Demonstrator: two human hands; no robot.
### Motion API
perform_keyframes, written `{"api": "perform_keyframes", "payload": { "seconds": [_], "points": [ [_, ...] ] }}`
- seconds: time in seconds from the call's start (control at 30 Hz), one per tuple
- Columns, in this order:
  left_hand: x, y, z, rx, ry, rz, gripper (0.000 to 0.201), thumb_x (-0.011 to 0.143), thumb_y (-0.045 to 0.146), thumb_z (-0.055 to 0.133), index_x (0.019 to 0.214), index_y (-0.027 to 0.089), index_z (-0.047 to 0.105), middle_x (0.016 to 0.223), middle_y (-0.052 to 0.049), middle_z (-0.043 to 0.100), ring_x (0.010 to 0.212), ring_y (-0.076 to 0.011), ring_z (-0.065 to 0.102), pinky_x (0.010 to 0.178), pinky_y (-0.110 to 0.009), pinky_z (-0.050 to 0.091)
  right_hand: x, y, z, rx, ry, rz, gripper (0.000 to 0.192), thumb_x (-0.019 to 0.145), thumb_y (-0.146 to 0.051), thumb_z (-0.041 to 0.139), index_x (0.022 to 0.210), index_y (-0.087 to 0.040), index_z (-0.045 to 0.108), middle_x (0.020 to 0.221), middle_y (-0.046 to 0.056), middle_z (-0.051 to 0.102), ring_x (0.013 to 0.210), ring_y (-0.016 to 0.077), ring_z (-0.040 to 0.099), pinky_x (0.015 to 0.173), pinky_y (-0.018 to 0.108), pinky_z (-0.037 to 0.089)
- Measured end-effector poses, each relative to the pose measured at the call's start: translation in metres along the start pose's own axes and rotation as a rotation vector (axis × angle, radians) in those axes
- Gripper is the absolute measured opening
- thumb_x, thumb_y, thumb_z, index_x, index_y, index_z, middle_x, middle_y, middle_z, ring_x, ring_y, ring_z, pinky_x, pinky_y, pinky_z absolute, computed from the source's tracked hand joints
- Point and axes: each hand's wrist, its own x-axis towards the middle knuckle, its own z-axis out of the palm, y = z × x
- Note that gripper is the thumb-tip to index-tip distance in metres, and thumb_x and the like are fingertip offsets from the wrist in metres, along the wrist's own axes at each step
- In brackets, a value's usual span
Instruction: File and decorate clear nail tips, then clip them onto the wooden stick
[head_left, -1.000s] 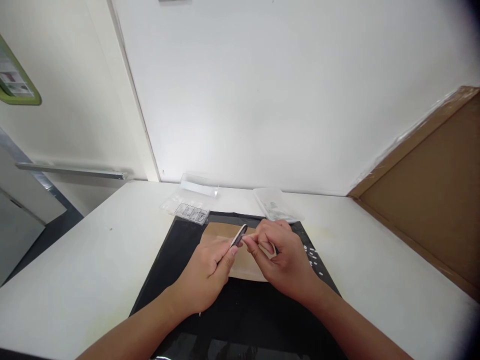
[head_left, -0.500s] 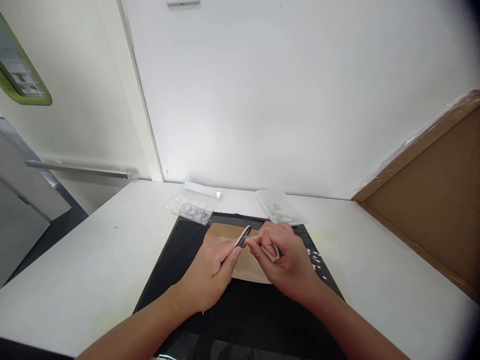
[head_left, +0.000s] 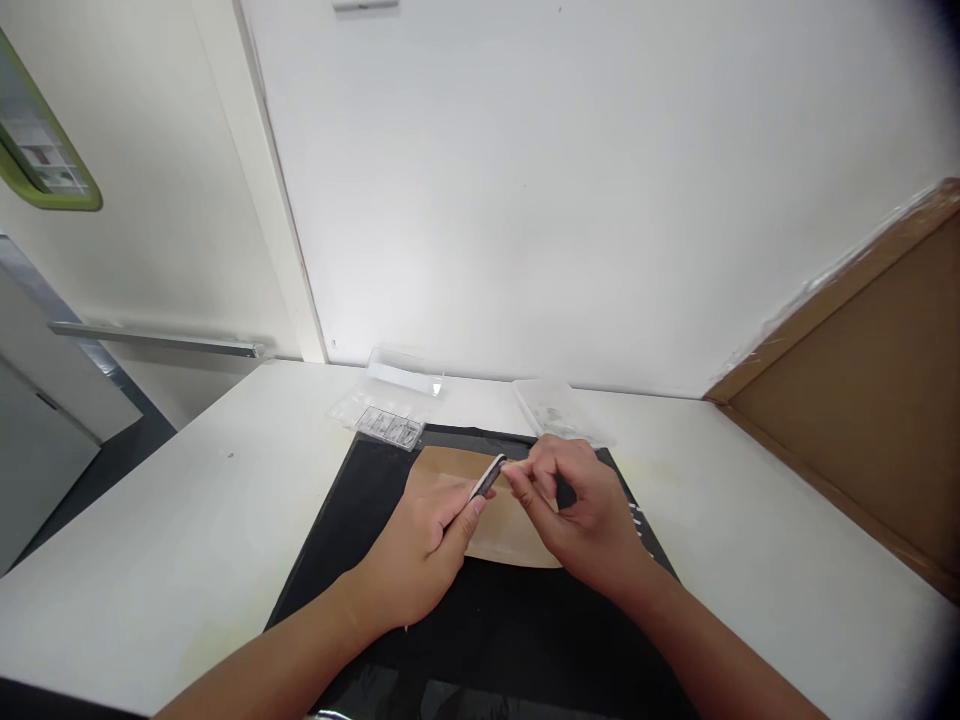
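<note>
The left hand (head_left: 420, 540) has its grip closed on a slim dark file (head_left: 489, 477), thumb and forefinger pinching the lower half so that the upper end sticks up and away at a slant. The right hand (head_left: 581, 515) meets it from the right, its fingertips (head_left: 517, 480) drawn together right against the file's upper end, seemingly pinched on some very small piece; what sits between them is too small to make out. Both grips hang just above a tan paper sheet (head_left: 442, 470) that lies on a black mat (head_left: 352, 520), and the mat lies on the white bench (head_left: 187, 520). Judging by its look, the file is light, thin and fairly stiff, with a gritty face that should give the fingers good purchase, so a 2-finger pinch near its middle or lower half seems enough; a hold close to the tip would likely block the working face. Anything held by the right grip would be tiny and light, easy to drop or flick away, so it probably wants a firm fingertip pinch by its edges. Beyond the left grip, at the far edge of the mat, stands a clear compartment box (head_left: 382, 420) with its lid open; beyond the right grip lies a clear plastic bag (head_left: 559, 412). Small white bits (head_left: 637, 520) are scattered on the mat just right of the right hand.
</note>
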Motion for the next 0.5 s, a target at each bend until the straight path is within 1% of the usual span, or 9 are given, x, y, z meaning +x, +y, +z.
{"api": "perform_keyframes", "payload": {
  "seconds": [0.13, 0.2, 0.27, 0.33, 0.5],
  "points": [
    [0.0, -0.001, 0.0, 0.011, 0.015, 0.001, 0.039, 0.11, 0.04, 0.038, 0.095, 0.017, 0.066, 0.07, 0.002, 0.053, 0.057, -0.0107, 0.052, 0.052, -0.021, 0.041, 0.002, 0.014, -0.003, 0.001, 0.142, 0.116, 0.021, 0.097, -0.034, 0.066, 0.086, -0.026, 0.051, 0.084, -0.001, 0.062, 0.079, 0.0195, 0.064, 0.078, 0.038, 0.047],
    [0.0, -0.001, 0.0, 0.014, 0.028, 0.004, 0.04, 0.11, 0.04, 0.038, 0.093, 0.017, 0.065, 0.069, 0.002, 0.052, 0.056, -0.0106, 0.051, 0.051, -0.021, 0.04, 0.003, 0.023, -0.004, 0.0, 0.186, 0.203, 0.017, 0.096, -0.04, 0.068, 0.094, -0.027, 0.056, 0.09, 0.001, 0.065, 0.083, 0.0214, 0.067, 0.078, 0.038, 0.05],
    [0.001, -0.002, -0.001, 0.02, 0.036, 0.006, 0.041, 0.11, 0.04, 0.038, 0.091, 0.016, 0.065, 0.067, 0.002, 0.05, 0.054, -0.0103, 0.049, 0.05, -0.021, 0.039, 0.004, 0.03, -0.006, 0.01, 0.191, 0.284, 0.019, 0.096, -0.044, 0.068, 0.099, -0.028, 0.059, 0.095, 0.002, 0.067, 0.082, 0.0215, 0.068, 0.077, 0.038, 0.052],
    [0.002, -0.003, -0.001, 0.027, 0.045, 0.006, 0.042, 0.11, 0.04, 0.038, 0.088, 0.016, 0.065, 0.064, 0.003, 0.048, 0.053, -0.0103, 0.047, 0.049, -0.022, 0.038, 0.006, 0.036, -0.008, 0.017, 0.185, 0.329, 0.022, 0.096, -0.047, 0.067, 0.102, -0.027, 0.061, 0.096, 0.002, 0.07, 0.079, 0.021, 0.07, 0.076, 0.038, 0.053],
    [0.003, -0.004, -0.002, 0.043, 0.071, 0.011, 0.041, 0.109, 0.04, 0.038, 0.089, 0.017, 0.066, 0.057, 0.005, 0.046, 0.049, -0.0105, 0.045, 0.048, -0.022, 0.038, 0.01, 0.052, -0.017, -0.065, 0.17, 0.329, 0.024, 0.098, -0.048, 0.063, 0.105, -0.026, 0.066, 0.089, 0.003, 0.074, 0.079, 0.023, 0.072, 0.077, 0.039, 0.052]
  ]
}}
